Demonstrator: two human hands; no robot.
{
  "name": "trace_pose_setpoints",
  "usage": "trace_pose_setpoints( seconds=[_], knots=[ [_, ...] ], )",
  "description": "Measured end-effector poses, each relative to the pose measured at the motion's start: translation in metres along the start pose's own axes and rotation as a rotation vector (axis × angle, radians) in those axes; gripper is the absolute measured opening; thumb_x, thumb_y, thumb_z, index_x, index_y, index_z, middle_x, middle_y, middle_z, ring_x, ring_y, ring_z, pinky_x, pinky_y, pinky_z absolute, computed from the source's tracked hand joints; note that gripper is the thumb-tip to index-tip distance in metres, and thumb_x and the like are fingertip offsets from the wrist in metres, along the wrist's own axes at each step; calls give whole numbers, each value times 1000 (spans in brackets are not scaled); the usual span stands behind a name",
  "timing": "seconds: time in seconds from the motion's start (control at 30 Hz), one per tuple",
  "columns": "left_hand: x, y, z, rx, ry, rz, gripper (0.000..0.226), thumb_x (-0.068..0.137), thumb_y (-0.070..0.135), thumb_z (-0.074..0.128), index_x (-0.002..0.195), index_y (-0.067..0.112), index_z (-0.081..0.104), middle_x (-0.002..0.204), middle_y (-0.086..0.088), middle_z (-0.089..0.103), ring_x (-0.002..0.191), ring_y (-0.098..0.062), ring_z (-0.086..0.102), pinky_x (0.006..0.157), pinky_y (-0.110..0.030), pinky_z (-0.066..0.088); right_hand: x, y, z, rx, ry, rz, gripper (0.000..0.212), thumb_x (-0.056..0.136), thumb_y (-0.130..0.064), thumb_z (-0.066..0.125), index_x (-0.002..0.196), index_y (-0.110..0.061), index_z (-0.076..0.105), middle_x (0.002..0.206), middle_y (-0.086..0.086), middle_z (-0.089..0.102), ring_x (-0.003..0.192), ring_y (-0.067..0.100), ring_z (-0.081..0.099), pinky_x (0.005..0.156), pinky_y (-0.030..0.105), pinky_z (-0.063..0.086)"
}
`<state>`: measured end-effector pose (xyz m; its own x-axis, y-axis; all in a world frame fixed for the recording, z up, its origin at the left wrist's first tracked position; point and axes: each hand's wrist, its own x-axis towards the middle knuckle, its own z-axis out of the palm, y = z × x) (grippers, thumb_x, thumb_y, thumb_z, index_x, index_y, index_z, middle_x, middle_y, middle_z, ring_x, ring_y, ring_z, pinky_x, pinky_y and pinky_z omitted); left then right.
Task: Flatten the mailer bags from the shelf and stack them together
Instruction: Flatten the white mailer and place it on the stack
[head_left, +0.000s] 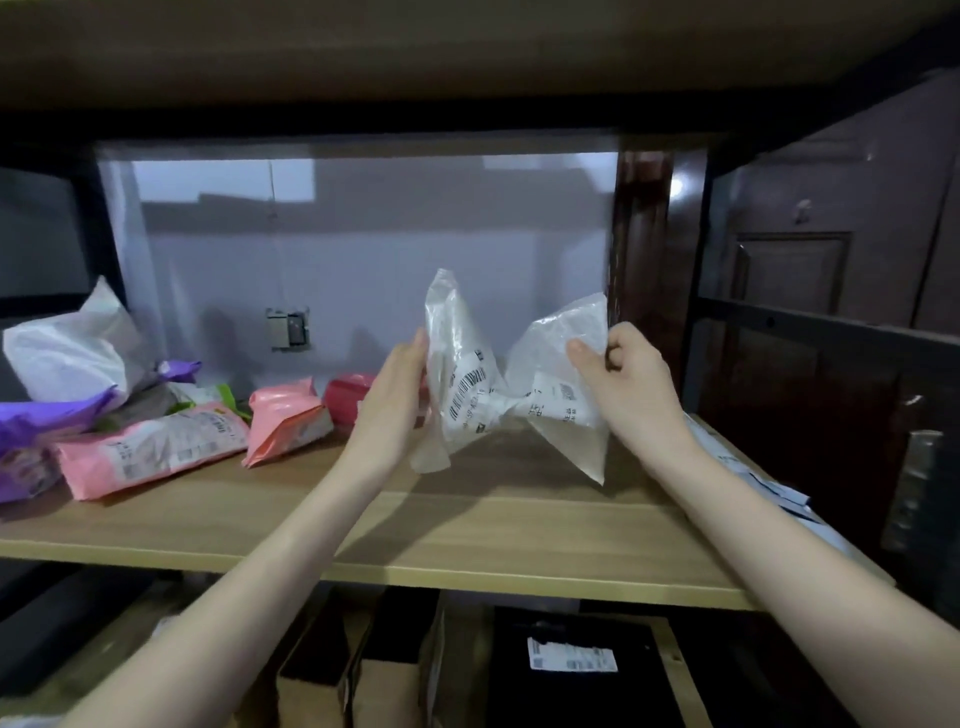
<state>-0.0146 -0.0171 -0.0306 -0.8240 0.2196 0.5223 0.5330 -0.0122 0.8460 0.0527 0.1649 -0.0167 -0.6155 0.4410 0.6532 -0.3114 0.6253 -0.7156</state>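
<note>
In the head view both forearms reached forward over the wooden shelf (467, 525). The left hand (397, 395) lay open-palmed against the left side of a crumpled white mailer bag (467, 384), its grip on it unclear. The right hand (628, 379) had its grip pinched on the bag's right edge, thumb in front. The bag hung twisted just above the shelf board. Pink mailer bags (156, 447) lay heaped at left; bare board stretched below the hands to the front edge.

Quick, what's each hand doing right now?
Left hand: open, palm flat against the white mailer bag.
Right hand: closed, pinching the same bag's other end.
</note>
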Motion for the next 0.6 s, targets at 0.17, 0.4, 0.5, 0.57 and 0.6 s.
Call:
trace_pose_setpoints(
  seconds=[0.17, 0.4, 0.5, 0.57, 0.6],
  knots=[
    [7, -19, 7, 99, 89, 130, 43, 87, 50, 54, 61, 17, 48, 58, 9, 47, 58, -8, 39, 60, -30, 31, -4, 9, 1, -103, 42, -30, 34, 92, -32, 53, 68, -18, 33, 56, -6, 40, 57, 16, 41, 55, 29, 29],
    [16, -19, 9, 318, 321, 226, 41, 98, 37, 44, 63, 18, 33, 57, 6, 36, 53, -9, 35, 57, -32, 25, -5, 8, 3, -307, 29, -163, 24, 98, -37, 34, 87, -18, 25, 58, -5, 44, 77, 45, 51, 73, 41, 36],
    [16, -17, 4, 264, 359, 214, 40, 99, 41, 37, 68, 17, 32, 62, 4, 36, 56, -8, 35, 58, -31, 26, -2, 7, -3, -335, 45, -165, 24, 99, -36, 35, 91, -15, 26, 56, -3, 43, 70, 39, 50, 69, 38, 34],
    [16, -17, -1, 214, 307, 155, 34, 100, 46, 30, 81, 19, 39, 69, 9, 40, 63, -8, 39, 58, -21, 31, -2, 10, -5, -341, 42, -163, 27, 98, -38, 38, 90, -15, 27, 57, -1, 44, 66, 37, 51, 61, 38, 35],
    [16, -17, -3, 226, 266, 123, 33, 99, 50, 29, 91, 19, 40, 73, 12, 43, 67, -10, 43, 60, -17, 32, -2, 12, -5, -356, 31, -167, 28, 97, -39, 39, 89, -15, 27, 58, 0, 45, 67, 38, 52, 61, 39, 38]
  ],
)
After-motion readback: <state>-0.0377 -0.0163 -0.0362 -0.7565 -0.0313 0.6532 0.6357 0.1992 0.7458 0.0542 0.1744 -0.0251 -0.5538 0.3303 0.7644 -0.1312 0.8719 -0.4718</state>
